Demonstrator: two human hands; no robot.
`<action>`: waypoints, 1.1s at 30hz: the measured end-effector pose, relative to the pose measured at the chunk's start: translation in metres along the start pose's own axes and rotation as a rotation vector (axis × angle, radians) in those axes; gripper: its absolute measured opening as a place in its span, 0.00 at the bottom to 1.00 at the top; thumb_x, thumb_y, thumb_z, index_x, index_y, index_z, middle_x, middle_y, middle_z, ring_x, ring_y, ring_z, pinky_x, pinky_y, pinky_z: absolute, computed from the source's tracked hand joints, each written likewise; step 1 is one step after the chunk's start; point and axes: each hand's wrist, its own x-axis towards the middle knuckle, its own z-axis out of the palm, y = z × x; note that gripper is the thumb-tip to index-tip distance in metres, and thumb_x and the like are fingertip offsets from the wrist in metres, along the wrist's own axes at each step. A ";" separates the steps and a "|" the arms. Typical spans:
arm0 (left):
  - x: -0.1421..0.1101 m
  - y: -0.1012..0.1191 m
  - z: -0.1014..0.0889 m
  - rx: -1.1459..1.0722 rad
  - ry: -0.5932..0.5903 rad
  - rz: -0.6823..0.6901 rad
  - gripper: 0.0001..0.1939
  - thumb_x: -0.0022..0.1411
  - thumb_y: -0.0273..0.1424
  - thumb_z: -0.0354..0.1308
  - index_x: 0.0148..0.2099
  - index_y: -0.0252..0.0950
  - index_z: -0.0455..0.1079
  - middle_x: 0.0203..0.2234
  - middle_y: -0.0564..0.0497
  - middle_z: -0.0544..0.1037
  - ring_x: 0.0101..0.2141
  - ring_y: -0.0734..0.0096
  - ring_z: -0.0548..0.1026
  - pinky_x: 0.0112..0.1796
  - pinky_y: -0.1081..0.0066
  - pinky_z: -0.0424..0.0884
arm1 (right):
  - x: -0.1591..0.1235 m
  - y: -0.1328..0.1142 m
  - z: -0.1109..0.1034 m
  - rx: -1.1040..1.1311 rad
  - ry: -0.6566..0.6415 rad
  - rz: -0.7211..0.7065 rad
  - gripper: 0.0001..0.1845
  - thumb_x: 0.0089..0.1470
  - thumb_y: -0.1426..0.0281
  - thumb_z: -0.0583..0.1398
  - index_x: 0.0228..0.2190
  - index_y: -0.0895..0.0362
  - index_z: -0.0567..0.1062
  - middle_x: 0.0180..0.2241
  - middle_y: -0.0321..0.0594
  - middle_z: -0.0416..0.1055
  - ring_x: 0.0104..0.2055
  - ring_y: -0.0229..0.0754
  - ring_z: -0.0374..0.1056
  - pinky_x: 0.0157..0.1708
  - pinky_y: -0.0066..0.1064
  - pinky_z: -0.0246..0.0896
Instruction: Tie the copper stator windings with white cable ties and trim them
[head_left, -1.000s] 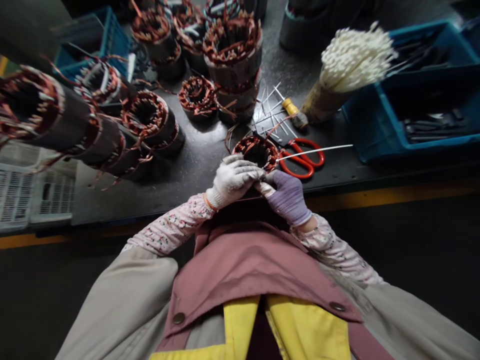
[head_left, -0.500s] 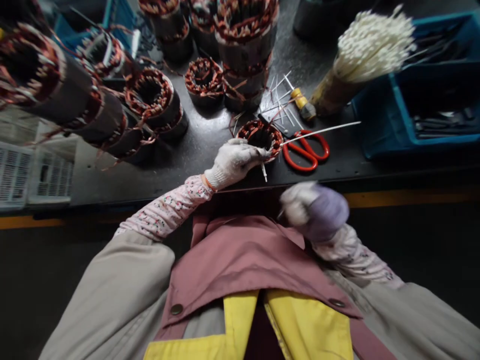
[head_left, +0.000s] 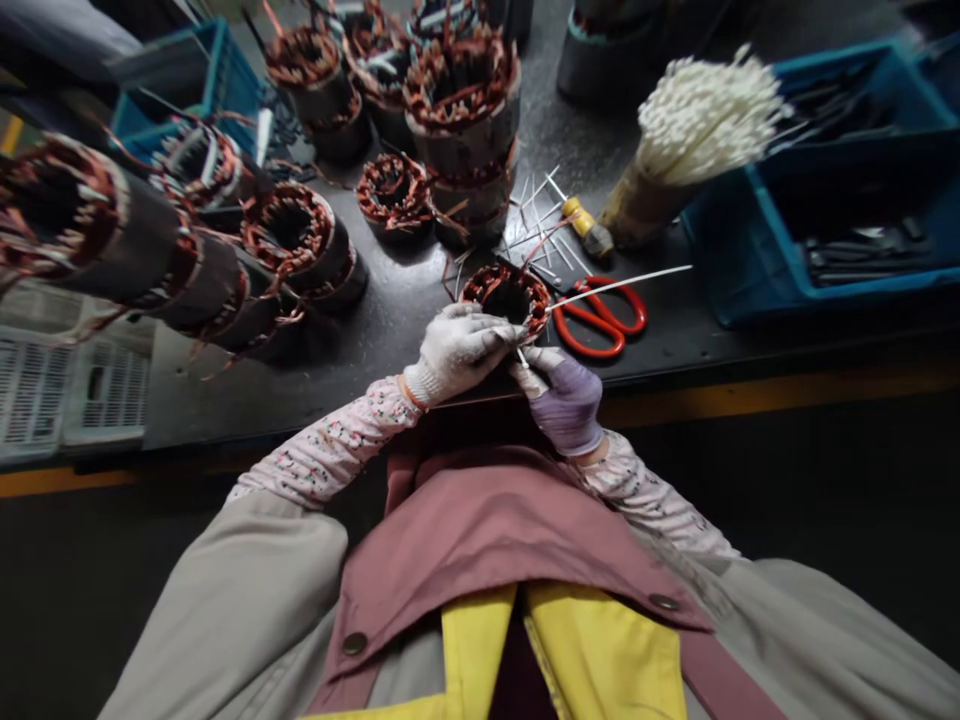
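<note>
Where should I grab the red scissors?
Take the scissors by their red finger loops, coming in with the right hand from the near edge of the bench. The loops lie flat, open on the bench and angled toward you, clear of the stator.

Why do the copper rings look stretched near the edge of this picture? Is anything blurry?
In the head view, the wide lens stretches the copper-wound stator at the left edge; in the same view, dim light leaves the floor dark and the white cable ties look brightest; the left hand and right hand look fairly sharp.
</note>
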 end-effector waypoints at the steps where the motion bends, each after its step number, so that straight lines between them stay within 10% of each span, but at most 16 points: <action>1: 0.000 -0.001 0.000 0.003 0.001 0.012 0.12 0.69 0.35 0.52 0.43 0.40 0.76 0.36 0.51 0.84 0.40 0.74 0.81 0.48 0.67 0.69 | 0.004 0.003 0.002 0.031 -0.005 0.033 0.10 0.58 0.64 0.61 0.34 0.55 0.80 0.32 0.41 0.80 0.34 0.42 0.76 0.38 0.31 0.73; 8: 0.001 -0.001 0.000 0.049 -0.020 0.065 0.13 0.69 0.35 0.50 0.43 0.40 0.76 0.39 0.51 0.84 0.40 0.71 0.81 0.48 0.65 0.68 | 0.035 0.005 -0.009 0.165 -0.386 0.204 0.15 0.54 0.58 0.62 0.27 0.57 0.80 0.23 0.37 0.76 0.26 0.39 0.71 0.28 0.28 0.66; 21: 0.003 -0.002 -0.003 0.120 -0.087 0.092 0.16 0.71 0.34 0.47 0.44 0.41 0.77 0.39 0.50 0.84 0.41 0.70 0.81 0.47 0.64 0.70 | 0.035 0.006 -0.016 0.229 -0.416 0.118 0.16 0.57 0.58 0.59 0.27 0.56 0.79 0.25 0.37 0.77 0.26 0.38 0.70 0.30 0.29 0.66; 28: 0.004 -0.001 -0.002 0.112 -0.085 0.090 0.15 0.70 0.34 0.48 0.44 0.40 0.77 0.39 0.49 0.83 0.40 0.69 0.81 0.47 0.64 0.70 | 0.035 0.010 -0.011 -0.281 -0.245 -0.194 0.16 0.61 0.60 0.57 0.36 0.59 0.79 0.30 0.45 0.77 0.31 0.40 0.70 0.31 0.30 0.59; 33: 0.004 -0.001 -0.002 0.088 -0.114 0.041 0.15 0.70 0.36 0.48 0.45 0.41 0.77 0.39 0.49 0.83 0.40 0.70 0.80 0.46 0.65 0.70 | 0.047 -0.007 -0.032 -0.407 -0.329 -0.579 0.17 0.62 0.65 0.55 0.23 0.58 0.73 0.20 0.40 0.68 0.22 0.36 0.58 0.23 0.32 0.40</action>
